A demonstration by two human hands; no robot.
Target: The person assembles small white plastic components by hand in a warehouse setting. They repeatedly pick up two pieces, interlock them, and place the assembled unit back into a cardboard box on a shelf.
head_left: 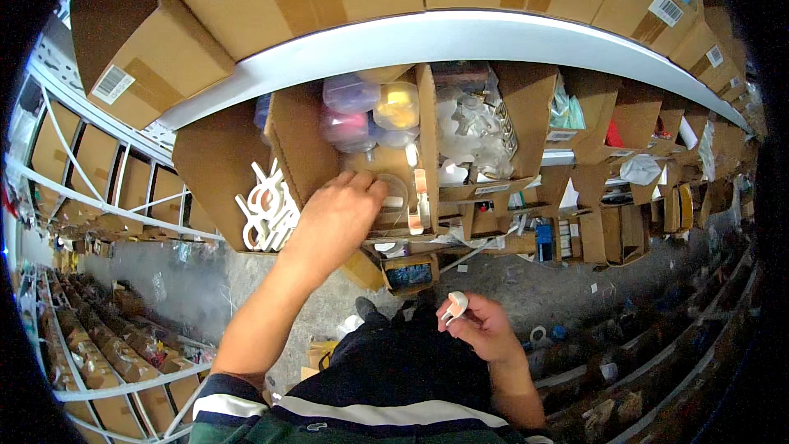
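My left hand (345, 201) reaches over the front of an open cardboard box (296, 148), its fingers curled and their tips hidden inside. Beside its fingers lies a clear, round plastic piece (393, 196). Clear plastic containers, one with yellow contents (397, 105) and one with pink contents (349, 127), sit deeper in that box. White curved pieces with copper-coloured inner faces (417, 201) rest along its right side. Low in front of my body, my right hand (486, 329) is closed around a small white curved clip (453, 307), also copper-coloured inside.
White plastic hook-like pieces (271, 210) fill the box on the left. To the right is a box of bagged clear parts (477, 136). A white shelf beam (460, 37) crosses above, under closed cartons (304, 0). Below stands a small box of dark packets (409, 275).
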